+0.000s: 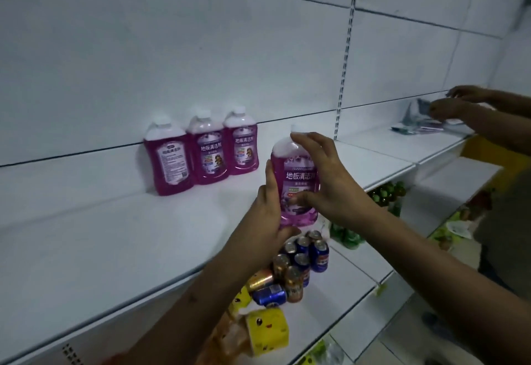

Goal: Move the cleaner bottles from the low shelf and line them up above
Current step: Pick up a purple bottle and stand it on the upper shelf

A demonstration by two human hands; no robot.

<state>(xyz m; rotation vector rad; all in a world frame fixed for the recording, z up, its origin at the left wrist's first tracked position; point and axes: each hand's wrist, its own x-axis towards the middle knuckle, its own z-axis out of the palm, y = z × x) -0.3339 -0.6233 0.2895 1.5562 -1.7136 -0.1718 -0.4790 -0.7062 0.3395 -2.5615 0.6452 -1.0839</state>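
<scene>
Three purple cleaner bottles [201, 152] with white caps stand in a row at the back of the white upper shelf [115, 238]. A fourth purple cleaner bottle [296, 181] is upright near the shelf's front edge, to the right of the row. My left hand [268, 215] holds its left side and bottom, thumb under the base. My right hand [324, 175] holds its right side, with fingers spread up by the cap and the thumb across the label.
Below the upper shelf, a lower shelf [353, 275] carries several drink cans [293, 270], yellow duck-print packs [264, 327] and green bottles [385, 192]. Another person's hands [465, 106] handle packets [416, 120] on the shelf section at the far right.
</scene>
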